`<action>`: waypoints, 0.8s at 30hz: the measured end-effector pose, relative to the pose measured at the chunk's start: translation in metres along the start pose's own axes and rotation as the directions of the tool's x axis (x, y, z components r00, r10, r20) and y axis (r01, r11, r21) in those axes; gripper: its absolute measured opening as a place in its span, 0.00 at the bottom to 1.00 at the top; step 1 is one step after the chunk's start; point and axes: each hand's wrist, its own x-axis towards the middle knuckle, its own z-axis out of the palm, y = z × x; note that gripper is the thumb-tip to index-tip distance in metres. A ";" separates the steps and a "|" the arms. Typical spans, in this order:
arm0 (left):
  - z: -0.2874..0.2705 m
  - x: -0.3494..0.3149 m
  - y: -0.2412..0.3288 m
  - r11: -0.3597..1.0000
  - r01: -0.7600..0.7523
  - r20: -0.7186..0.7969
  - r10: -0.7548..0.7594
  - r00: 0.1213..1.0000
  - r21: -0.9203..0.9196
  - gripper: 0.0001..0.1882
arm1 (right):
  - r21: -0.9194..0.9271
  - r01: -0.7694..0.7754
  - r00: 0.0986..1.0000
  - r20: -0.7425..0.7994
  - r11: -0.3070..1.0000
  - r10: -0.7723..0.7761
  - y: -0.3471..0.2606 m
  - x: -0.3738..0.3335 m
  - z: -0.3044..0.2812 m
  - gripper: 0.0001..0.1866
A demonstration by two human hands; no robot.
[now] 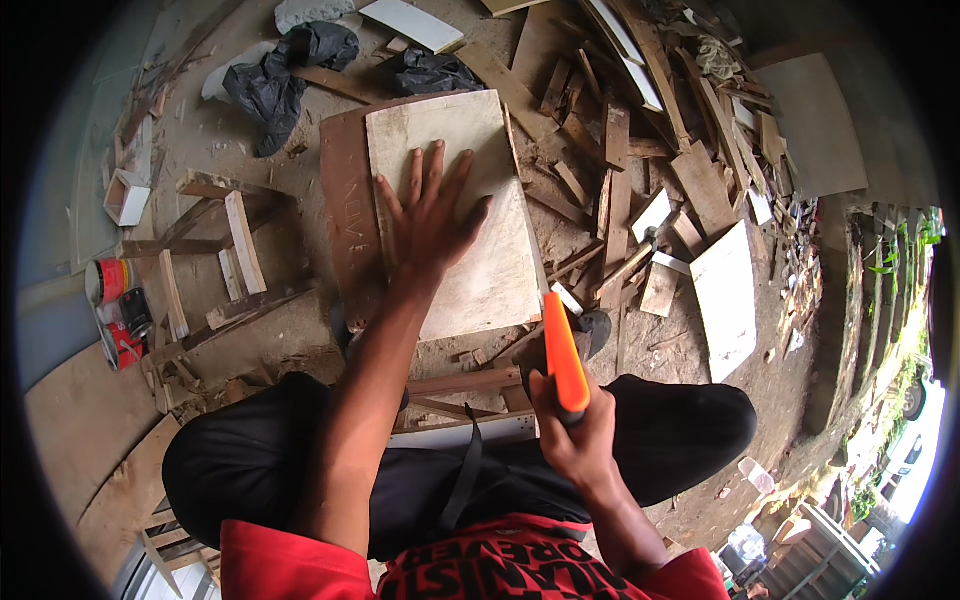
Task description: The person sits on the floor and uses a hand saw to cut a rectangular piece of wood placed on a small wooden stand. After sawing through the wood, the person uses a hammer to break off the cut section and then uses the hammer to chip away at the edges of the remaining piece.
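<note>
My left hand lies flat with spread fingers on a pale, dirt-smudged wooden board. Beneath that board, a reddish-brown panel shows along the left and top. My right hand is closed around a tool with an orange, tapered body and a black end. It points away from me, its far tip close to the board's lower right corner. The tool's working part cannot be made out. Under the boards, near my legs, is a wooden crosspiece.
A wooden frame and red tins stand at left. Black plastic bags lie at the far left. Scrap wood is heaped on the right, with a hammer and a white panel beside it.
</note>
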 end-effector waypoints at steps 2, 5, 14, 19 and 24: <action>0.001 -0.002 -0.003 1.000 -0.007 -0.003 0.007 1.000 -0.006 0.36 | -0.011 -0.108 0.994 0.019 0.994 0.108 -0.008 -0.023 -0.012 0.07; 0.003 0.001 0.000 1.000 -0.021 -0.003 0.021 1.000 0.007 0.36 | -0.057 0.018 1.000 0.012 0.998 -0.017 -0.015 -0.012 -0.007 0.07; -0.009 0.012 0.011 0.992 -0.017 0.131 0.000 0.991 0.129 0.36 | -0.046 0.051 0.983 -0.174 0.998 -0.059 0.030 0.239 0.042 0.16; -0.005 0.009 0.006 1.000 -0.009 0.040 0.008 0.999 0.009 0.36 | 0.024 0.099 0.979 -0.182 0.995 -0.093 0.042 0.227 0.044 0.16; -0.001 0.007 0.010 0.999 0.023 -0.003 -0.023 1.000 -0.044 0.35 | 0.037 -0.065 0.992 -0.109 0.997 0.069 0.011 0.160 0.026 0.15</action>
